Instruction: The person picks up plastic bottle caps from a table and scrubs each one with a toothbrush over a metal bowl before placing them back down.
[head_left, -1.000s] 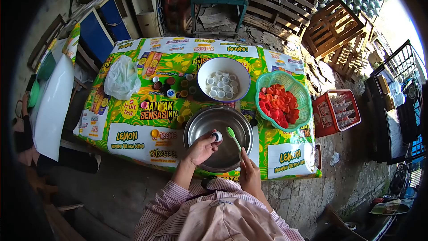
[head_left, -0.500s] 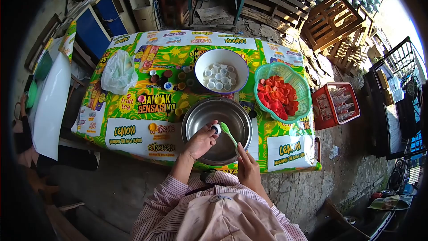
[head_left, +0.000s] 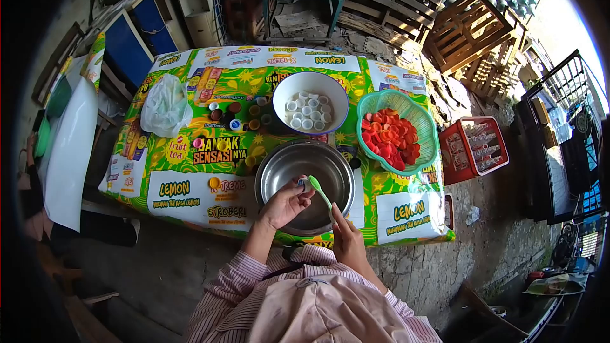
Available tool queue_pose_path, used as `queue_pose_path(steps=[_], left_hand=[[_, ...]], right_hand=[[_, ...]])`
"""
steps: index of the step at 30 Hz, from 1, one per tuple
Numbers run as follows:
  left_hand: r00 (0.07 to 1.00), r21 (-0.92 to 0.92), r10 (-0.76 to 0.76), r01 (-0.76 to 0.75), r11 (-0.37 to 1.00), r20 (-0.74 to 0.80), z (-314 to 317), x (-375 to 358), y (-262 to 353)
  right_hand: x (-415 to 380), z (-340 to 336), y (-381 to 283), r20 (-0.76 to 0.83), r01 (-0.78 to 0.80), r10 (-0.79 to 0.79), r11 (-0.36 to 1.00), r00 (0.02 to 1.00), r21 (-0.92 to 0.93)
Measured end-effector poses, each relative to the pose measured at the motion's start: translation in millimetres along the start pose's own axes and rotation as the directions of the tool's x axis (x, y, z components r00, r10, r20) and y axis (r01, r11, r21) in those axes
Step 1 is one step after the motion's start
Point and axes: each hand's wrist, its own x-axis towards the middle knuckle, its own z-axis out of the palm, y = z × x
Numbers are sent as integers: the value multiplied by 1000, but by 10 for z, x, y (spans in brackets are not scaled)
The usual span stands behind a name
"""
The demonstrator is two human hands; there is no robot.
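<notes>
Over a steel basin point(head_left: 274, 170), my left hand point(head_left: 286, 207) pinches a cap point(head_left: 301, 182) and my right hand point(head_left: 349, 239) grips a toothbrush point(head_left: 322, 194), apparent scrubbing needing steady contact.

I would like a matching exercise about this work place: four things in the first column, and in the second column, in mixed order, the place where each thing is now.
Things
1. white caps
2. red pieces
3. green brush
4. plastic bag

Places
A. in the right hand
B. on the left part of the table
C. in the green basket
D. in the white bowl

Right pairs: 1-D, 2-C, 3-A, 4-B
</notes>
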Motion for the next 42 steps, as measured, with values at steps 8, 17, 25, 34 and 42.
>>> queue_pose_path(steps=[8, 17, 25, 34, 42], left_hand=[[993, -27, -13, 17, 999, 120, -112, 37, -1], [996, -4, -33, 33, 999, 86, -89, 14, -18], [991, -68, -50, 59, 996, 126, -59, 40, -4], [991, -87, -12, 24, 996, 131, -54, 55, -7], [994, -149, -60, 73, 986, 88, -134, 44, -10]], right_hand=[[-18, -24, 54, 67, -56, 61, 995, 996, -78], [-46, -21, 48, -67, 8, -11, 999, 998, -44], [-87, -34, 24, -63, 21, -24, 999, 998, -40], [-156, 1, -24, 47, 33, -26, 987, 999, -156], [-83, 77, 45, 6, -26, 28, 986, 1000, -163]])
